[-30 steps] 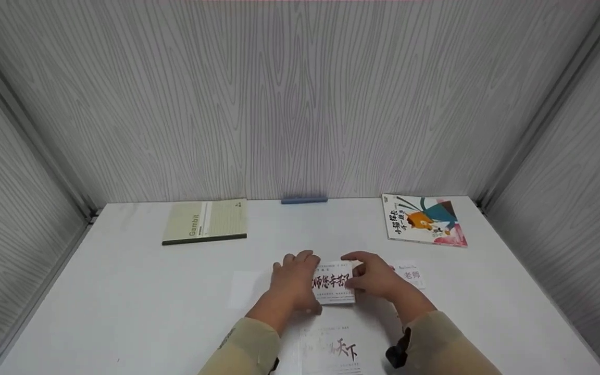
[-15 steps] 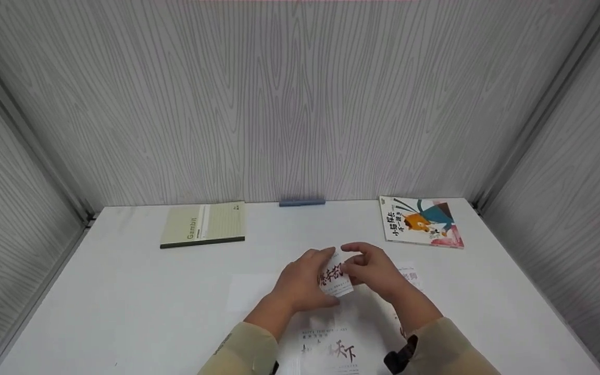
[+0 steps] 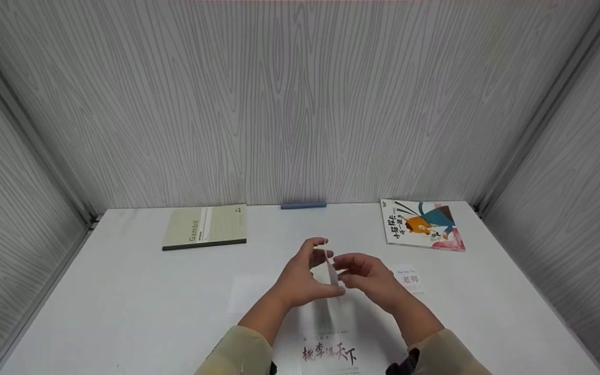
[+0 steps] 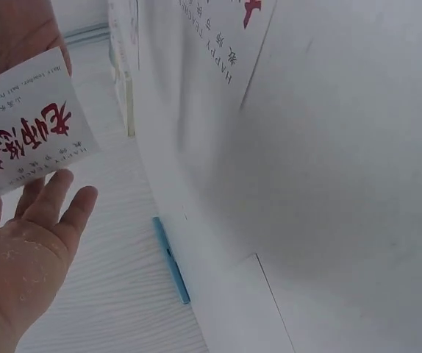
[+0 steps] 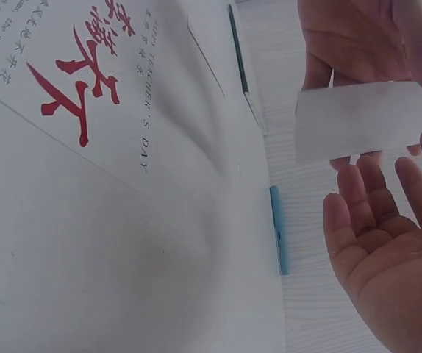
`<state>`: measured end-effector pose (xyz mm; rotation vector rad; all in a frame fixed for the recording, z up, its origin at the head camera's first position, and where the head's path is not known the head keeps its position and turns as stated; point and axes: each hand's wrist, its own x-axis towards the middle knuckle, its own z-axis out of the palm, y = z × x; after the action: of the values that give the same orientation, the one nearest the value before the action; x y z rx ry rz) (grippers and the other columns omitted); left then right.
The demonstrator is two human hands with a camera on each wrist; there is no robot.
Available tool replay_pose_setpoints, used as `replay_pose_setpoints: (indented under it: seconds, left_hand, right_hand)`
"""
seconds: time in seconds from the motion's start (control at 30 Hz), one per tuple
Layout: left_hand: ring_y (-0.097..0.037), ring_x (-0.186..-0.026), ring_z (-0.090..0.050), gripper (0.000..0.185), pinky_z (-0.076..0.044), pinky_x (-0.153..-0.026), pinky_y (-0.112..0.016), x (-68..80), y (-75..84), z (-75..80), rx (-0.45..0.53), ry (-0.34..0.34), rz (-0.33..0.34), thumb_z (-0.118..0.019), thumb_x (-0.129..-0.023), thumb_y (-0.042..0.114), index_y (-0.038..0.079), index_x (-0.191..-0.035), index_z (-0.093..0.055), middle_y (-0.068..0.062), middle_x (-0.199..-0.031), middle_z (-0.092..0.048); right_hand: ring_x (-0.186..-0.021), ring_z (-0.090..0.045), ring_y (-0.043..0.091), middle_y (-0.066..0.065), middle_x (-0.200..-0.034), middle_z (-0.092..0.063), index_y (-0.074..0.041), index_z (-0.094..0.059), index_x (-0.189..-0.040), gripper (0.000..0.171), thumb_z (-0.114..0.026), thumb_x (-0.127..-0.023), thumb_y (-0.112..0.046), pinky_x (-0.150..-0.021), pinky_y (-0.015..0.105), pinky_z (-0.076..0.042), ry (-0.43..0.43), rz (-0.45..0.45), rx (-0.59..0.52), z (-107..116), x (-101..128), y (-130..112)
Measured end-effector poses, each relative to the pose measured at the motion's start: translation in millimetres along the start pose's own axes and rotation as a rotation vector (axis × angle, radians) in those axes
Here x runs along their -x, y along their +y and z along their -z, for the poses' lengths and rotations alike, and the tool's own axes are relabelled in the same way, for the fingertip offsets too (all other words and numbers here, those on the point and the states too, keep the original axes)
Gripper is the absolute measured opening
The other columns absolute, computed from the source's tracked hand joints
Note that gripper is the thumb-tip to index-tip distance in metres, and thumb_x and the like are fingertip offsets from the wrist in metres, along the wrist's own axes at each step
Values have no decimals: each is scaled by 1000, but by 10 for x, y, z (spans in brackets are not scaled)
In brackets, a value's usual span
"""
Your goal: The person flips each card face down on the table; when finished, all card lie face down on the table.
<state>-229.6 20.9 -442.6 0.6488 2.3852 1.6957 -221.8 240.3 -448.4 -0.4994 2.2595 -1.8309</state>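
A small white greeting card (image 3: 333, 273) is raised over the table, almost edge-on in the head view. My left hand (image 3: 300, 278) holds it by opposite edges, thumb at the near end and fingers at the far end. Red Chinese writing on the card (image 4: 20, 110) faces the left wrist camera, while its blank back (image 5: 365, 121) shows in the right wrist view. Close beside it, my right hand (image 3: 370, 278) has loosely bent fingers with nothing gripped between them. Below on the table lies another card (image 3: 328, 353) with dark red characters.
A blank white sheet (image 3: 245, 291) lies left of the hands, and a card with pink characters (image 3: 409, 279) to the right. Along the back are a green notebook (image 3: 206, 226), a blue pen (image 3: 303, 205) and a picture book (image 3: 424, 225), before a grey wood-grain wall (image 3: 279, 104).
The card, earlier held by both hands with its writing toward the head camera, has turned to nearly edge-on. My right fingers have come off its edge; the characters below are now uncovered.
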Motion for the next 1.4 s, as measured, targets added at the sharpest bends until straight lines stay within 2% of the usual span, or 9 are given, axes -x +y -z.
replay_pose_setpoints:
  seconds: [0.2, 0.4, 0.5, 0.6, 0.77, 0.87, 1.07, 1.17, 1.4]
  left_hand:
    - [-22, -121, -65, 87, -52, -103, -55, -16, -7, 72, 123, 38, -27, -95, -80, 20, 15, -148, -40, -1, -141, -67]
    - [-29, -119, -67, 88, -53, -105, -49, -1, -3, 120, 281, 28, -4, -90, -84, 10, 10, -151, -34, -8, -142, -66]
    - [-30, -120, -67, 97, -53, -105, -45, 8, -4, 169, 311, 7, 17, -90, -84, 8, 12, -159, -28, -11, -149, -61]
    - [-31, -120, -68, 107, -56, -102, -44, 16, 16, 245, 280, -9, 15, -90, -82, 6, 13, -165, -24, -13, -154, -56]
    - [-29, -117, -67, 99, -59, -95, -42, 14, 53, 324, 164, -43, -1, -93, -78, 5, 10, -162, -40, -14, -154, -54]
    - [-27, -117, -66, 97, -59, -93, -42, 10, 20, 306, 46, -47, 35, -94, -78, 10, 14, -161, -45, -10, -152, -55]
    - [-36, -146, -46, 93, -46, -112, -53, 27, -124, 193, -302, -22, 132, -96, -76, 23, 16, -158, -51, -7, -166, -40]
    - [-38, -154, -33, 81, -39, -117, -57, 28, -199, 111, -453, -19, 137, -95, -78, 25, 12, -149, -61, -7, -170, -32]
    - [-36, -147, -42, 51, -46, -109, -60, 25, -322, -86, -767, -70, 87, -92, -82, 30, 12, -127, -76, -11, -160, -47]
  right_hand:
    - [-130, -60, 41, 19, -143, -62, -1, -64, -140, 43, -71, -100, -11, -100, 35, -53, -69, 49, 59, -7, 18, 30]
    - [-133, -58, 39, 16, -151, -57, -4, -65, -142, 51, -79, -93, -13, -106, 53, -50, -99, 82, 89, 7, 26, 34]
    - [-129, -60, 35, 12, -150, -59, -10, -68, -140, 52, -84, -90, -17, -106, 56, -51, -76, 65, 150, 16, 26, 21]
    - [-127, -61, 35, 11, -149, -60, -13, -70, -138, 53, -86, -88, -19, -104, 55, -52, -52, 44, 230, 24, 27, 11]
    - [-127, -61, 35, 8, -148, -60, -16, -67, -139, 62, -92, -82, -20, -102, 57, -52, 12, 1, 366, 21, 39, 9]
    - [-128, -59, 32, 5, -148, -59, -20, -61, -144, 74, -95, -78, -19, -104, 57, -51, 59, -46, 442, 1, 51, 7]
    - [-129, -58, 32, 2, -150, -57, -22, -57, -148, 82, -96, -77, -14, -104, 57, -50, 91, -92, 588, -33, 20, 35]
    - [-128, -59, 32, 2, -150, -57, -20, -59, -146, 80, -97, -76, -15, -104, 61, -48, 73, -86, 659, -36, -22, 77]
    - [-127, -60, 34, 8, -149, -57, -11, -63, -140, 74, -96, -74, -8, -108, 53, -49, -21, -63, 715, -36, -115, 233]
